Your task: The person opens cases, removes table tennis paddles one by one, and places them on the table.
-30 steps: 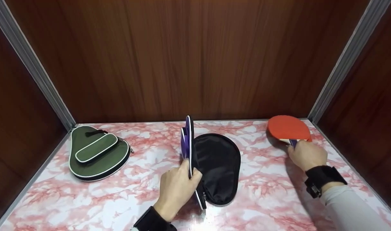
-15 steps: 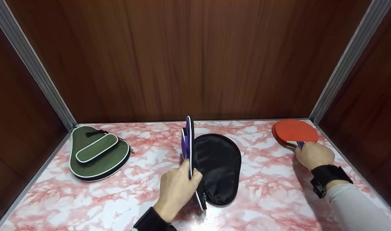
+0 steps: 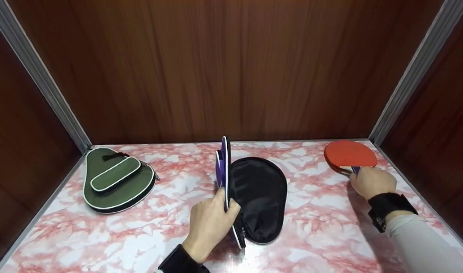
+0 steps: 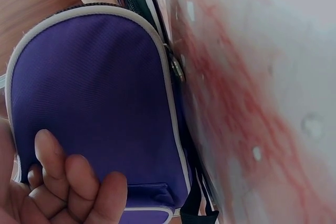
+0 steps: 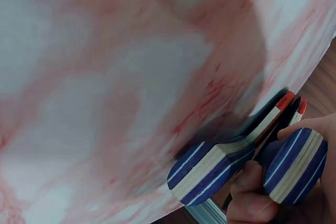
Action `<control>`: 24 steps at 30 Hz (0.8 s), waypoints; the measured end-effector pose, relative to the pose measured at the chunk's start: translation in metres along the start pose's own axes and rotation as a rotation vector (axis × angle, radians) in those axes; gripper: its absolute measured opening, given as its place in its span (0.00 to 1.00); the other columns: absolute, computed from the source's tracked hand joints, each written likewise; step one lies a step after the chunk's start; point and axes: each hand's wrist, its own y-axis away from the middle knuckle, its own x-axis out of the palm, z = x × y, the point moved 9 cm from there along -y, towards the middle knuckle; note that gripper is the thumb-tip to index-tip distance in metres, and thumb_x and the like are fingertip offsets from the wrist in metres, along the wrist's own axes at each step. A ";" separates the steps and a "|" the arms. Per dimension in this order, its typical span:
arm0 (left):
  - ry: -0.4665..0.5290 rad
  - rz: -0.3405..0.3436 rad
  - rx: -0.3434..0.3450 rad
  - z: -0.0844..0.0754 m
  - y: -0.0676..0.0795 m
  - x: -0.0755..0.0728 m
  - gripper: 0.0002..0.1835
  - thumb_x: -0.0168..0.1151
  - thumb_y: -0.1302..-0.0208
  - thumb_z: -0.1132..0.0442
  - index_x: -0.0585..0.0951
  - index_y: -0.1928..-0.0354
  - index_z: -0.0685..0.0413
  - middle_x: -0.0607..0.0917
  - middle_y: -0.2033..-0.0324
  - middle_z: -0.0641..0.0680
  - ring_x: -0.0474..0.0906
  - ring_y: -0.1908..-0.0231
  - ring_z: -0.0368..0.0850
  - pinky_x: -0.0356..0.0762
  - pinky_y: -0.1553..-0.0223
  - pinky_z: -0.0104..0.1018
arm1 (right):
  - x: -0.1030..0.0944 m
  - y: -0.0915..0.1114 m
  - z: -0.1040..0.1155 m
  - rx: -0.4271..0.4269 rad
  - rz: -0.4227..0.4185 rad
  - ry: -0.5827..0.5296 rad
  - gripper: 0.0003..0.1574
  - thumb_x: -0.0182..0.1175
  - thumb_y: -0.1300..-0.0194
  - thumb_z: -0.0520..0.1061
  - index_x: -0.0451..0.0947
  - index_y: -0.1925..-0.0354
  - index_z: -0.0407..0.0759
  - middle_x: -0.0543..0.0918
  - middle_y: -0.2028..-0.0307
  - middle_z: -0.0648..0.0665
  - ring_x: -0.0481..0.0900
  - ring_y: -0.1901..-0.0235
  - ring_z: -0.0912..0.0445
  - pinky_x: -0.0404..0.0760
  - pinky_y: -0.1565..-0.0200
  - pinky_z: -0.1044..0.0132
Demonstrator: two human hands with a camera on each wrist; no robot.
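My left hand (image 3: 212, 218) grips the edge of the purple, white-trimmed cover (image 4: 94, 87) of a paddle case and holds it upright. The case's black lower half (image 3: 260, 201) lies flat and unzipped beside it. At the far right, my right hand (image 3: 374, 182) grips the handle of a red table tennis paddle (image 3: 349, 153). In the right wrist view, its striped blue handle (image 5: 295, 166) sits between my fingers. A second paddle with a similar handle (image 5: 202, 174) lies against the table just beneath; the held one covers most of it in the head view.
A green paddle case (image 3: 121, 195) with white piping and a front pocket lies at the far left. Brown wood-grain panels (image 3: 231, 72) wall in the back and sides of the marbled pink-and-white table (image 3: 170, 227). Grey metal strips run up the corners.
My right hand has shifted right and slightly toward me with its paddle, which now lies more closely over the second one. My left hand keeps the cover in place.
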 end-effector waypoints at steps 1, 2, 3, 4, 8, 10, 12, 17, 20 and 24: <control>-0.001 0.000 0.000 0.000 0.000 0.000 0.10 0.66 0.38 0.59 0.74 0.71 0.49 0.69 0.89 0.47 0.72 0.88 0.53 0.72 0.82 0.50 | 0.000 0.000 0.000 0.005 0.010 -0.002 0.23 0.59 0.24 0.48 0.82 0.73 0.34 0.76 0.80 0.41 0.77 0.76 0.40 0.80 0.72 0.43; -0.001 0.000 -0.001 0.000 0.000 0.000 0.10 0.66 0.38 0.58 0.74 0.71 0.49 0.69 0.89 0.47 0.72 0.88 0.53 0.72 0.82 0.50 | 0.000 0.000 0.000 0.009 0.017 -0.003 0.24 0.59 0.24 0.49 0.82 0.74 0.35 0.76 0.79 0.41 0.77 0.76 0.40 0.80 0.72 0.43; -0.001 0.000 -0.002 0.000 0.000 0.000 0.10 0.66 0.38 0.58 0.74 0.71 0.49 0.69 0.89 0.47 0.72 0.88 0.53 0.72 0.82 0.50 | -0.001 0.000 0.000 0.011 0.023 -0.004 0.24 0.59 0.24 0.49 0.82 0.74 0.35 0.76 0.79 0.41 0.77 0.75 0.40 0.80 0.71 0.43; -0.002 0.001 -0.004 0.000 0.000 0.000 0.10 0.66 0.38 0.58 0.74 0.71 0.49 0.69 0.89 0.46 0.72 0.88 0.53 0.72 0.82 0.51 | -0.001 0.000 0.000 0.015 0.029 -0.005 0.24 0.59 0.24 0.50 0.82 0.73 0.35 0.76 0.79 0.41 0.78 0.75 0.40 0.80 0.71 0.43; -0.007 0.003 -0.006 0.000 0.000 0.000 0.10 0.66 0.37 0.58 0.74 0.71 0.49 0.69 0.89 0.47 0.73 0.88 0.53 0.73 0.82 0.51 | -0.003 -0.001 0.000 0.013 0.029 -0.002 0.24 0.60 0.25 0.50 0.83 0.71 0.32 0.77 0.78 0.39 0.79 0.74 0.39 0.81 0.70 0.40; -0.009 0.001 -0.005 0.000 0.000 0.000 0.10 0.66 0.37 0.58 0.74 0.71 0.49 0.70 0.89 0.48 0.73 0.88 0.54 0.73 0.82 0.51 | -0.004 -0.001 0.001 0.006 0.013 0.002 0.24 0.61 0.26 0.50 0.83 0.70 0.30 0.78 0.78 0.39 0.79 0.75 0.38 0.82 0.70 0.39; -0.011 -0.001 -0.003 0.000 0.000 0.000 0.10 0.66 0.38 0.58 0.74 0.71 0.49 0.70 0.89 0.48 0.73 0.88 0.54 0.73 0.82 0.51 | -0.005 -0.001 0.001 -0.004 -0.007 0.007 0.23 0.62 0.27 0.49 0.83 0.70 0.29 0.79 0.78 0.38 0.79 0.75 0.38 0.82 0.71 0.39; -0.011 -0.007 0.004 -0.001 0.000 0.000 0.10 0.66 0.38 0.58 0.74 0.71 0.49 0.69 0.89 0.48 0.73 0.88 0.54 0.72 0.82 0.51 | -0.005 -0.002 0.000 -0.009 -0.037 0.013 0.22 0.63 0.29 0.49 0.82 0.70 0.29 0.79 0.78 0.37 0.79 0.76 0.38 0.81 0.72 0.39; -0.008 -0.009 0.004 -0.001 0.000 0.000 0.11 0.66 0.38 0.58 0.73 0.71 0.48 0.68 0.90 0.47 0.72 0.88 0.54 0.72 0.83 0.50 | -0.004 -0.002 -0.001 -0.004 -0.049 0.017 0.23 0.64 0.29 0.49 0.82 0.68 0.27 0.79 0.77 0.35 0.79 0.75 0.37 0.82 0.71 0.38; -0.006 -0.014 0.006 -0.001 0.000 -0.001 0.11 0.66 0.38 0.58 0.73 0.71 0.48 0.69 0.90 0.47 0.73 0.88 0.55 0.72 0.82 0.51 | -0.003 -0.003 -0.001 0.003 -0.041 0.022 0.25 0.65 0.28 0.51 0.82 0.65 0.25 0.81 0.76 0.34 0.81 0.74 0.35 0.82 0.70 0.37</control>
